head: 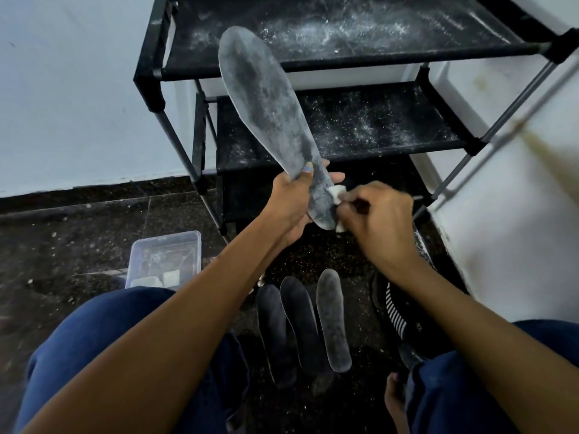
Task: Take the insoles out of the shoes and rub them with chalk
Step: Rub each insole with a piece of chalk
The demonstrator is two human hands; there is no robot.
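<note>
Head: insole (266, 111) points up-left, heel seemingly down.

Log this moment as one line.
left hand: holds insole | right hand: rubs chalk on heel | floor: three insoles

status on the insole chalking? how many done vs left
Looks done: of three insoles on the floor, the rightmost insole is dusted grey-white. In hand: the left hand holds a fourth insole, mostly whitened, while the right hand rubs chalk at its heel end. Left: the two dark insoles look unchalked. A striped shoe lies beside them; whether its insole is out cannot be seen.
</note>
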